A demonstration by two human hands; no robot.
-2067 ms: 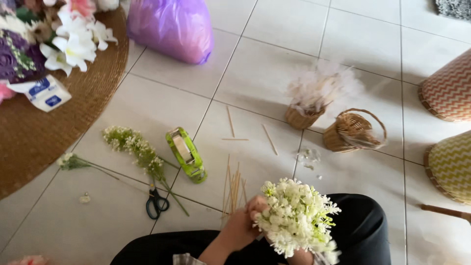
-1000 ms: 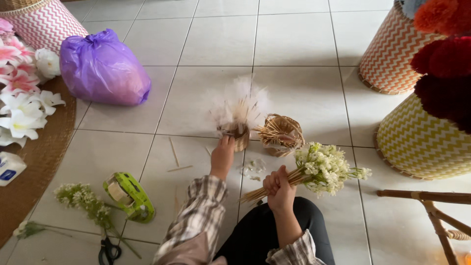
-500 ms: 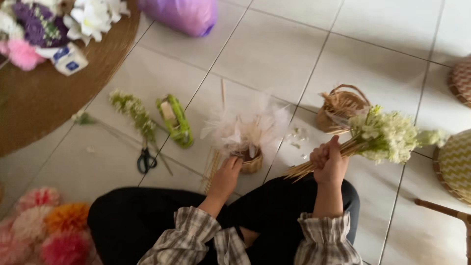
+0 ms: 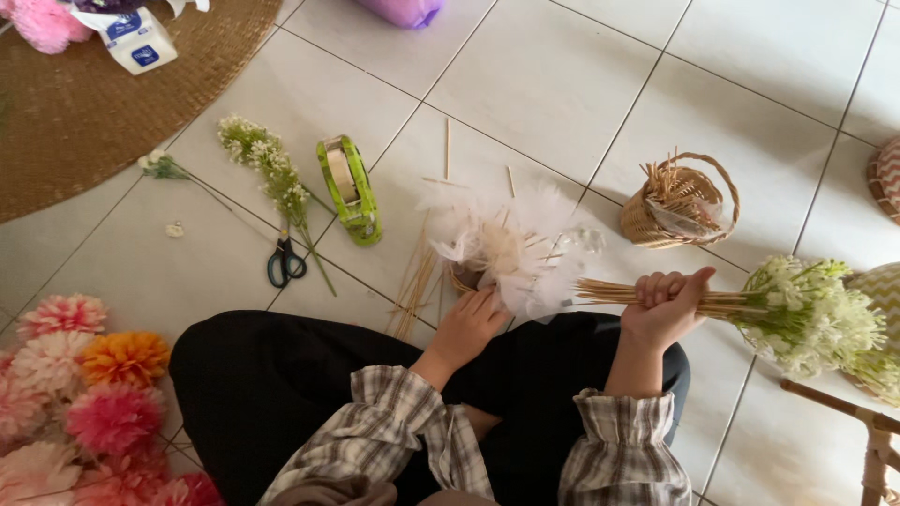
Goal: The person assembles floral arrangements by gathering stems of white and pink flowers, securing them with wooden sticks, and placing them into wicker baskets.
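The round woven mat point(image 4: 84, 122) fills the upper left of the frame, and a heap of pink and orange pompom flowers point(image 4: 84, 403) crowds the lower left. We are sitting on the tiled floor point(image 4: 562, 84), our dark-trousered legs across the bottom centre.

At the right of the frame our right hand point(image 4: 661, 305) is closed tight around the stick stems of a white flower bunch point(image 4: 806, 314), which is held level, blooms pointing to the right edge. So that bunch looks gathered and made up. In the centre our left hand point(image 4: 469, 323) rests with curled fingers against the small basket of pale feathery plumes point(image 4: 511, 248); whether it grips the base or only touches it we cannot tell.

What looks left over: the empty handled wicker basket point(image 4: 680, 201) in the upper right centre holds only some straw, loose thin sticks point(image 4: 417, 286) lie left of the plume basket, and a spray of small white flowers point(image 4: 267, 169) lies unused at the left centre. Beside it sit a green tape dispenser point(image 4: 349, 187) and, below, small scissors point(image 4: 286, 264).
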